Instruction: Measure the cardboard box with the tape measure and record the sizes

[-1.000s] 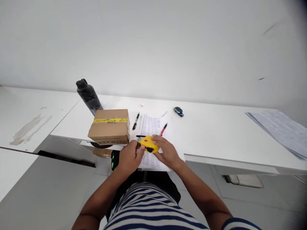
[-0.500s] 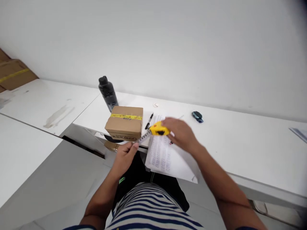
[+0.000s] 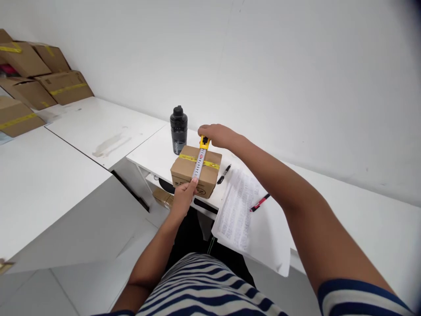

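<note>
A small cardboard box point(image 3: 184, 169) with yellow tape across its top sits near the front edge of the white desk. Over its top, from near edge to far edge, lies the drawn-out blade of a yellow tape measure point(image 3: 204, 142). My right hand point(image 3: 217, 134) is closed around the tape measure's case at the far side of the box. At the near edge, my left hand point(image 3: 184, 193) pinches the blade's end between thumb and fingers. Just behind the box stands a dark water bottle point(image 3: 179, 131).
Right of the box lie a black pen point(image 3: 224, 174), handwritten papers point(image 3: 237, 210) overhanging the desk edge, and a red pen point(image 3: 259, 203). Several taped cartons point(image 3: 69, 85) are stacked at the far left. A white wall point(image 3: 279, 79) rises behind the desk.
Both hands have brought the tape measure from beside the box onto its top. My right hand went to the far side. The view has turned left, showing more cartons.
</note>
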A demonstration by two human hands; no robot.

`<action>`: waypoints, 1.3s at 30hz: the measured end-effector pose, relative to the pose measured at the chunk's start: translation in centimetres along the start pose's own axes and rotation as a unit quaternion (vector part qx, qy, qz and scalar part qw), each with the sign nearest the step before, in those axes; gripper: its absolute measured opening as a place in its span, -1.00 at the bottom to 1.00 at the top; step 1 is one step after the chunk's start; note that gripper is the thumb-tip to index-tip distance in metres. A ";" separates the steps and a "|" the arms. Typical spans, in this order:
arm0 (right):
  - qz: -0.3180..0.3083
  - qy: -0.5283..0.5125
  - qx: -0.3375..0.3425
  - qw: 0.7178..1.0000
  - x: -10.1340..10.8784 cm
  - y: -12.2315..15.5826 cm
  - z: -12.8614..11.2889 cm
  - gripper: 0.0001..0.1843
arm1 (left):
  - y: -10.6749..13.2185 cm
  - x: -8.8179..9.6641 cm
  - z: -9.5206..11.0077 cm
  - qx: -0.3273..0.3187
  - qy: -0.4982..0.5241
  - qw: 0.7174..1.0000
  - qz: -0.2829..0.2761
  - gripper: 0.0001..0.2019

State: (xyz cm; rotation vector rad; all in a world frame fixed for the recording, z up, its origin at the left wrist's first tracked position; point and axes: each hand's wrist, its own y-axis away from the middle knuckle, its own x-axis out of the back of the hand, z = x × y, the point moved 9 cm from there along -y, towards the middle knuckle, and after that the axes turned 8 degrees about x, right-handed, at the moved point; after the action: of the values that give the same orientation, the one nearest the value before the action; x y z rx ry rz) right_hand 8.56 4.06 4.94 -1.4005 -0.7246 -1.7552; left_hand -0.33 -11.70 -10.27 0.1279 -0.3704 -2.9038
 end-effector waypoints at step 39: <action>0.428 -0.156 -0.240 0.857 -6.0 28.2 -9.5 -0.50 | -3.8 1.0 13.8 -0.263 -0.429 0.857 0.113 -0.41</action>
State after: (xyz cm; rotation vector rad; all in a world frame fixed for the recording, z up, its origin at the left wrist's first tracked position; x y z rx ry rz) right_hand 27.66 -17.81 -3.90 -1.9601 0.2405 -1.0123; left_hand -3.58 -4.99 2.00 -1.2213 0.2907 -2.5261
